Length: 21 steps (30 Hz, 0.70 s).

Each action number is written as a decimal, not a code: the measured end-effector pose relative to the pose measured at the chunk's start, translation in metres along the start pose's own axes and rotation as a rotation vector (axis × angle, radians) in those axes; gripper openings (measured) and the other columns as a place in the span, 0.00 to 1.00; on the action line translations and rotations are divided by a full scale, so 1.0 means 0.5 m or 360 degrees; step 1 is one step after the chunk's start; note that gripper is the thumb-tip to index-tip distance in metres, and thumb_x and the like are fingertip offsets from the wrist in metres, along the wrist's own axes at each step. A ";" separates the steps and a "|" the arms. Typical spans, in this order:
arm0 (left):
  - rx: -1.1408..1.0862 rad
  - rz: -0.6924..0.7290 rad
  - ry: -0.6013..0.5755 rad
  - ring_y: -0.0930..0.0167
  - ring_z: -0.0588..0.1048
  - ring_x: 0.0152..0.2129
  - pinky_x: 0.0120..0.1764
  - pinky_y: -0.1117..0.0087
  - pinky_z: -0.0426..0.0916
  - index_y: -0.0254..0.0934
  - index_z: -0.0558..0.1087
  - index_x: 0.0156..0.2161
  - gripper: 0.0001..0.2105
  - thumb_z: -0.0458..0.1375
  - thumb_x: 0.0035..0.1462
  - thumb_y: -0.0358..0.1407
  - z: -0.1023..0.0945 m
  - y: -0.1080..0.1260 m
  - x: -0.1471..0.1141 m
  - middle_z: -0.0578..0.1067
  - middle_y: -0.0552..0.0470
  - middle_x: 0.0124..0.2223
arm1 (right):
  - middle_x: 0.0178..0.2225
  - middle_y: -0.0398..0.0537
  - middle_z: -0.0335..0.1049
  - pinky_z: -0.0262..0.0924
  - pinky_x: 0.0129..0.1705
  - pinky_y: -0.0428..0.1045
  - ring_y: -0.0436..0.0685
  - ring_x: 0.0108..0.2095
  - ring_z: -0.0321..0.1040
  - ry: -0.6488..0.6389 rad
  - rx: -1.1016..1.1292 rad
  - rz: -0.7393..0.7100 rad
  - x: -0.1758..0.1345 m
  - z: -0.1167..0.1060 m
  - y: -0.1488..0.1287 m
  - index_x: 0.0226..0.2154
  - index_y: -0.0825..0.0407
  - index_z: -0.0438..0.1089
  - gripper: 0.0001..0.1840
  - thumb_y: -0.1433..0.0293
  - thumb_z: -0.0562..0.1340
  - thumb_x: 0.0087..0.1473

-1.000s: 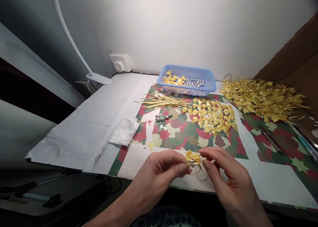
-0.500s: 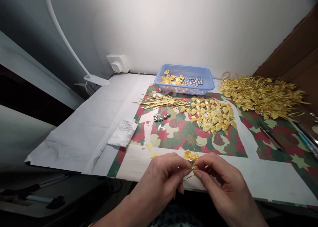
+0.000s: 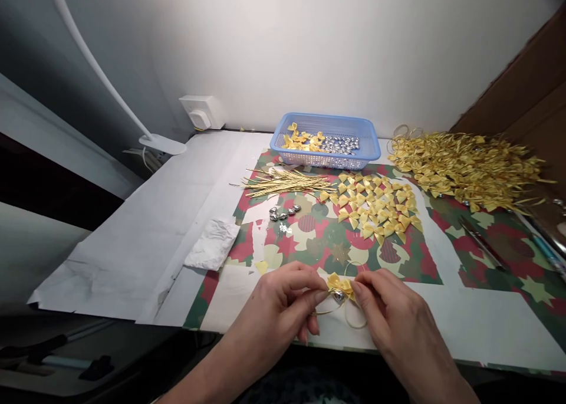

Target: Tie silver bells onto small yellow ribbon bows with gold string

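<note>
Between my two hands is a yellow ribbon bow (image 3: 339,282) with a silver heart-shaped bell or bead (image 3: 338,296) at its middle and thin gold cord looping above and below it. My left hand (image 3: 283,301) pinches the bow's left side, near the cord, with thumb and forefinger. On the other side, my right hand (image 3: 389,306) has its thumb and fingers closed on the bow's right edge. A cord loop (image 3: 355,317) hangs below, beside the right thumb. Ahead lie several loose yellow bows (image 3: 380,203), a bundle of gold cords (image 3: 287,181) and several silver beads (image 3: 283,214).
A blue basket (image 3: 325,119) with bows and silver beads stands by the wall. At right is a big heap of finished-looking yellow bows (image 3: 469,165), with tweezers (image 3: 481,242) in front. A folded white tissue (image 3: 213,243) lies left; a lamp (image 3: 161,144) stands behind it.
My hands have moved apart from their close pinch below the bow and now hold it at both sides. The silver bead shows more fully. The view has shifted slightly.
</note>
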<state>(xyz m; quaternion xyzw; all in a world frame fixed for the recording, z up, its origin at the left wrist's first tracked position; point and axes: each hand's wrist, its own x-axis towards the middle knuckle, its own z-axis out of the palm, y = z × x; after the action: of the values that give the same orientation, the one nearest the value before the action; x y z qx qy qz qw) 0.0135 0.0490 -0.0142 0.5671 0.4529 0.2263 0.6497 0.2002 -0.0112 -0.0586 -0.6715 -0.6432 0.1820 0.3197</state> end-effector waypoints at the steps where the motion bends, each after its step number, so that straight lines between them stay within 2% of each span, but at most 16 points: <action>1: -0.0008 -0.0002 0.0001 0.79 0.72 0.18 0.18 0.81 0.68 0.33 0.77 0.32 0.09 0.60 0.58 0.37 -0.001 -0.002 0.001 0.70 0.52 0.36 | 0.28 0.44 0.68 0.57 0.29 0.47 0.55 0.28 0.67 0.0010 -0.0051 0.0012 0.001 0.007 -0.001 0.31 0.49 0.68 0.13 0.63 0.53 0.66; 5: -0.0030 -0.0073 -0.0015 0.81 0.73 0.18 0.19 0.81 0.69 0.32 0.78 0.32 0.09 0.61 0.57 0.38 -0.004 -0.008 0.002 0.71 0.48 0.46 | 0.26 0.43 0.66 0.54 0.28 0.47 0.55 0.27 0.65 0.0020 -0.0084 -0.0020 0.001 0.027 -0.008 0.27 0.48 0.64 0.13 0.67 0.53 0.64; 9: -0.0080 -0.0166 -0.0138 0.82 0.73 0.18 0.20 0.81 0.70 0.33 0.78 0.32 0.08 0.61 0.57 0.36 -0.007 -0.003 0.000 0.70 0.46 0.51 | 0.25 0.42 0.64 0.55 0.27 0.47 0.53 0.25 0.63 0.0088 -0.0023 -0.0164 0.001 0.024 -0.019 0.29 0.49 0.65 0.12 0.70 0.53 0.64; 12: -0.0004 -0.0150 -0.0237 0.80 0.73 0.19 0.21 0.80 0.70 0.33 0.78 0.31 0.08 0.60 0.59 0.34 -0.006 0.003 0.001 0.73 0.49 0.46 | 0.25 0.42 0.63 0.55 0.26 0.46 0.51 0.24 0.62 0.0190 0.0019 -0.0272 0.001 0.014 -0.031 0.30 0.50 0.65 0.10 0.72 0.55 0.64; 16: 0.0027 -0.0124 -0.0205 0.77 0.73 0.21 0.24 0.78 0.70 0.33 0.79 0.33 0.08 0.59 0.59 0.34 -0.002 0.008 0.000 0.71 0.54 0.33 | 0.26 0.42 0.64 0.55 0.26 0.44 0.49 0.25 0.62 0.0236 0.0114 -0.0353 0.001 0.002 -0.047 0.31 0.51 0.65 0.09 0.75 0.55 0.63; 21: 0.0012 -0.0026 -0.0170 0.76 0.72 0.24 0.29 0.75 0.68 0.34 0.78 0.31 0.08 0.58 0.60 0.32 -0.004 0.009 -0.010 0.70 0.55 0.33 | 0.26 0.41 0.63 0.54 0.24 0.44 0.48 0.23 0.59 0.0127 0.0351 -0.0238 -0.009 -0.001 -0.054 0.31 0.51 0.66 0.08 0.75 0.57 0.62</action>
<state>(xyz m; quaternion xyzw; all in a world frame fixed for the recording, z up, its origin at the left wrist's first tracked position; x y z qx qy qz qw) 0.0104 0.0472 -0.0080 0.5772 0.4229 0.1887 0.6726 0.1799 -0.0164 -0.0412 -0.5891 -0.6544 0.2003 0.4297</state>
